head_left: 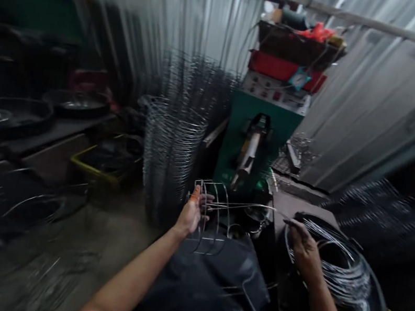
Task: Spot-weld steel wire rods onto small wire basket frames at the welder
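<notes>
My left hand (pixel 190 215) grips a small wire frame (pixel 210 214) made of curved and straight rods, held above my dark-clothed lap. My right hand (pixel 302 247) pinches a thin wire piece at the rim of a round black tub (pixel 377 300) full of shiny wire rings (pixel 343 271). The green welding machine (pixel 251 141) stands straight ahead, its arm pointing down toward the frame. The picture is blurred by motion.
A tall stack of finished wire frames (pixel 170 154) stands left of the machine. A yellow crate (pixel 105 162) and dark pans (pixel 75 101) sit on the left. Corrugated metal walls close the back. Loose wire lies on the floor at lower left.
</notes>
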The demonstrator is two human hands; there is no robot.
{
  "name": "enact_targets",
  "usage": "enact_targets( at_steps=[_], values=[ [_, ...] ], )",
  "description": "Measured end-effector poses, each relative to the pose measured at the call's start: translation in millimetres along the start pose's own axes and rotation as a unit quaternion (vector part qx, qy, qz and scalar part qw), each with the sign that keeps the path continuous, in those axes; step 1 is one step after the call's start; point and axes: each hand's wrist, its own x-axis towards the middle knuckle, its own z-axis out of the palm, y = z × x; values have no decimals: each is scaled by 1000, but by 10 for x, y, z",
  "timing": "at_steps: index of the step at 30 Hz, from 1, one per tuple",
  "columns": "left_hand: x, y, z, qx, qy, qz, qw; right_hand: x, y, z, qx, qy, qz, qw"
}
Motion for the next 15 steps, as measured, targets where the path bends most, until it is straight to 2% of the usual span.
enact_targets(
  at_steps=[3,5,7,10,15],
  values=[
    [-83,54,-53,-10,-3,19,1000,23,198,511,42,-49,-2,998],
    [-111,45,-93,9,16,31,999,13,275,693,56,-54,-2,997],
    [-108,6,-136,24,44,41,998,10,273,767,56,-73,3,996],
    [-81,-94,-187,38,61,50,996,41,108,790,43,-153,3,987],
    [-127,-276,-200,144,14,57,988,175,-301,994,17,-307,-27,951]
  ],
)
